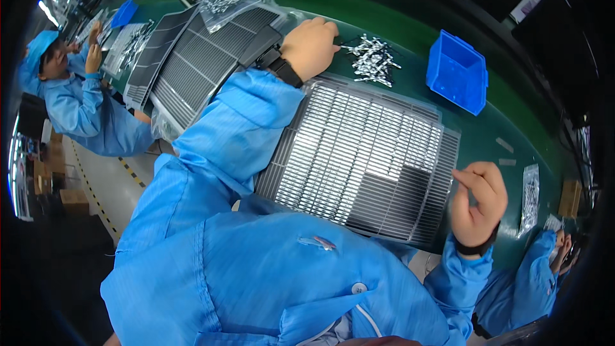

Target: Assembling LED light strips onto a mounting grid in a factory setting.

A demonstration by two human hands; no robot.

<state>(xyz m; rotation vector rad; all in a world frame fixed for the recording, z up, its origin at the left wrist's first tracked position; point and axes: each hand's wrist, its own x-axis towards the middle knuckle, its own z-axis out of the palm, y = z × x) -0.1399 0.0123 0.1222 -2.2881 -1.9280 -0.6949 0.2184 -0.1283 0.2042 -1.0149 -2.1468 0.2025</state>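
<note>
A slotted tray lies in front of me, tilted in view. Small shiny metal parts fill most of its rows, while a dark block of slots at the near right holds none. Beyond its far edge is a loose pile of similar metal pieces. My left hand is closed beside that pile, its curled fingertips at the pile's left side; what they hold is too small to make out. At the tray's right edge, my right hand is pinched, thumb and forefinger together; anything between them is hidden.
A blue bin stands at the far right of the green table. Stacked slotted trays lie to the left, topped by a clear bag of parts. Another bag lies right. Co-workers sit left and right.
</note>
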